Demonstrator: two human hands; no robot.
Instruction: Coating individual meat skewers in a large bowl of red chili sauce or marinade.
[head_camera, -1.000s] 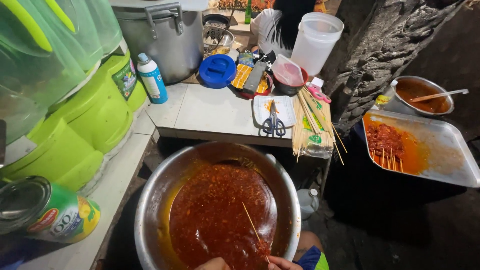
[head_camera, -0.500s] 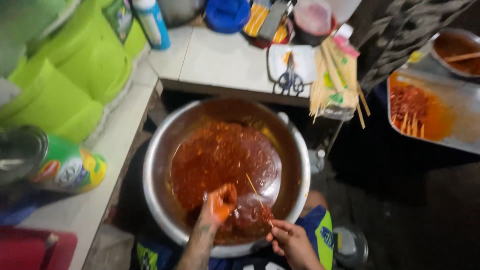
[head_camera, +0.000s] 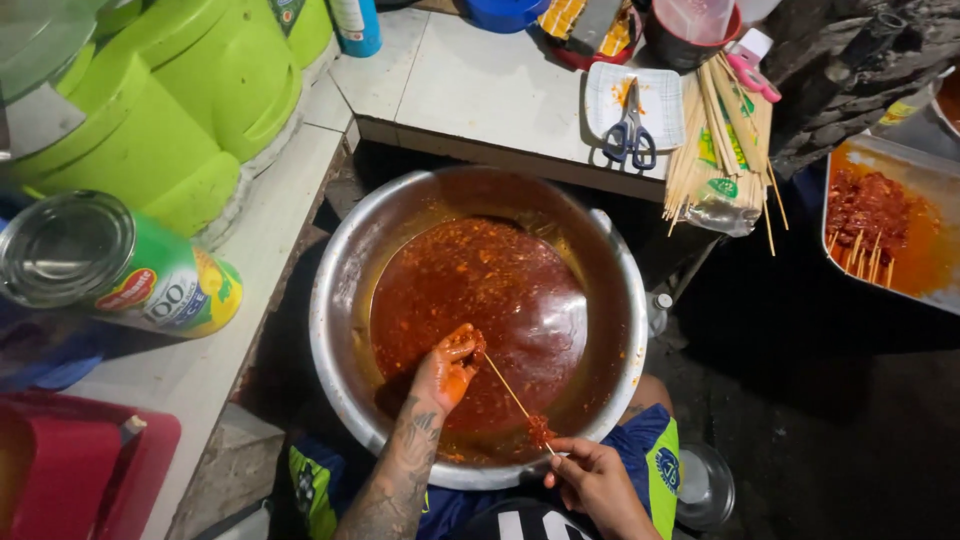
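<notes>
Big steel bowl (head_camera: 335, 300) sits in front of the person, low between the counters, full of red marinade (head_camera: 470, 290). Left hand (head_camera: 447, 368) is down in the marinade, coated red, fingers curled around a clump of it. Right hand (head_camera: 590, 478) is at the bowl's near rim, pinched shut on a skewer (head_camera: 508, 385) that angles up toward the left fingers, red bits near its lower end. Scissors (head_camera: 628, 130) lie on a plate (head_camera: 660, 100) on the counter, beside a skewer pack (head_camera: 720, 150). Tin can (head_camera: 110, 265) lies on its side at left.

Over a steel bowl (head_camera: 335, 300) of red marinade (head_camera: 470, 290), the sauce-coated left hand (head_camera: 447, 368) meets a skewer (head_camera: 515, 398) pinched by the right hand (head_camera: 592, 480).
</notes>
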